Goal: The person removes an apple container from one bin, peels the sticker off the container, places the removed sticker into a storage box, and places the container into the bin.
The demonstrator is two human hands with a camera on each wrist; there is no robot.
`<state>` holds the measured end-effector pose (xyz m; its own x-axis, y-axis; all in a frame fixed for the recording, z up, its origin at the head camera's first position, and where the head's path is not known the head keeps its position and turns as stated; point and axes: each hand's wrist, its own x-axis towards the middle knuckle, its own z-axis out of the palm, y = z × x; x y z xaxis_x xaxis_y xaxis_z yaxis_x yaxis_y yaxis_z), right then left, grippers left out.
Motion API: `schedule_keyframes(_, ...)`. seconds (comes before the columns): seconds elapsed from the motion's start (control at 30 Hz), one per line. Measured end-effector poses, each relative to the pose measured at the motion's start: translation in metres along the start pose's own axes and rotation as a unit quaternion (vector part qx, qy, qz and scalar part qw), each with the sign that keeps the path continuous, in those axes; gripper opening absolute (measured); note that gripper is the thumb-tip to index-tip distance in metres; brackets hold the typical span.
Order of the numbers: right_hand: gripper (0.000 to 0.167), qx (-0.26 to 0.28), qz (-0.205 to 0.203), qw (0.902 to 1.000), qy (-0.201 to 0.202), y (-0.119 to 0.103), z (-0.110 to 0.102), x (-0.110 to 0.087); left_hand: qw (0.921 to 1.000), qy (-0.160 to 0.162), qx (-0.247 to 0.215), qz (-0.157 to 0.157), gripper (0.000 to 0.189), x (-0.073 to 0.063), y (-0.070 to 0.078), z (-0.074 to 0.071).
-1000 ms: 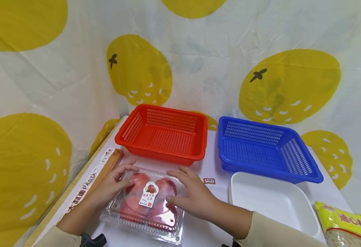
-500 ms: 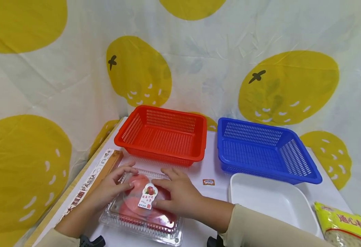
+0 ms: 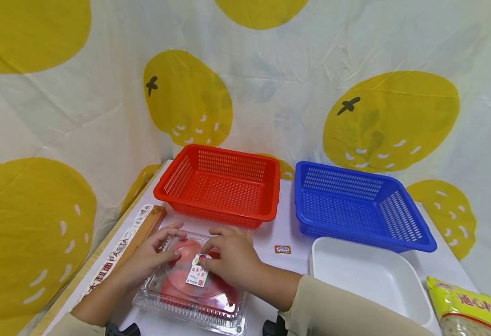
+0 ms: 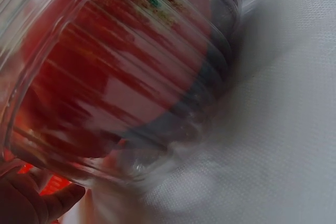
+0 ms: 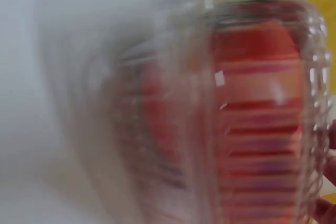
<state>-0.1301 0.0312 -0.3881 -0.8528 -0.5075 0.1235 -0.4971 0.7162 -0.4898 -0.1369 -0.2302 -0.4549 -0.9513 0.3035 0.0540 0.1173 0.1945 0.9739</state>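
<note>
A clear plastic clamshell box (image 3: 174, 298) of red apples (image 3: 176, 280) sits on the white-covered table, its lid carrying a white apple sticker (image 3: 197, 275). My left hand (image 3: 154, 254) rests over the box's far left corner, thumb on the lid and fingers by the rim. With thumb and forefinger my right hand (image 3: 233, 259) pinches at the sticker's upper end, covering part of it. In the left wrist view, fingertips (image 4: 65, 200) show beside the box's edge. The right wrist view, partly blurred, shows the ribbed box side (image 5: 257, 145) with fingers at the right margin.
Behind the box stands a red basket (image 3: 217, 212), with a blue basket (image 3: 363, 233) to its right. A white tub (image 3: 363, 275) and a yellow pasta bag (image 3: 467, 303) lie right. A pasta carton (image 3: 123, 247) is at left; a small orange packet (image 3: 282, 249) lies mid-table.
My right hand has moved left from the lid's right side to the sticker, and its thumb and forefinger have closed together there. My left hand has stayed at the left corner.
</note>
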Motion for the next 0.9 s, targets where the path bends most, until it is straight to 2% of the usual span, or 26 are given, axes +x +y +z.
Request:
schedule_keyframes(0.1, 0.009, 0.023, 0.019, 0.9995, 0.006, -0.003, 0.003, 0.004, 1.0, 0.003, 0.009, 0.001, 0.031, -0.001, 0.001, 0.0)
schedule_keyframes(0.27, 0.01, 0.056, 0.043, 0.9975, 0.004, -0.003, 0.004, 0.007, 0.9999, 0.002, 0.011, -0.009, 0.032, -0.001, 0.001, 0.0)
schedule_keyframes(0.47, 0.014, 0.079, 0.024, 0.9965, -0.008, 0.001, 0.001, 0.01, 0.9999, 0.003, 0.006, -0.013, 0.033, -0.001, 0.001, 0.0)
schedule_keyframes(0.6, 0.013, 0.12, 0.015, 0.9919, -0.04, 0.004, -0.007, 0.011, 0.9997, 0.002, 0.007, -0.023, 0.034, -0.001, 0.001, 0.0)
schedule_keyframes(0.7, 0.007, 0.185, 0.022, 0.9791, -0.083, 0.007, -0.017, 0.011, 0.9996, 0.002, 0.005, -0.028, 0.034, 0.0, 0.002, 0.001)
schedule_keyframes(0.8, 0.002, 0.26, 0.035, 0.9573, -0.122, 0.009, -0.028, 0.009, 0.9995, 0.003, 0.008, -0.029, 0.034, 0.0, 0.003, 0.001)
schedule_keyframes(0.9, 0.002, 0.323, 0.05, 0.9363, -0.128, 0.011, -0.04, 0.006, 0.9992, 0.003, 0.013, -0.038, 0.035, -0.001, 0.005, 0.001)
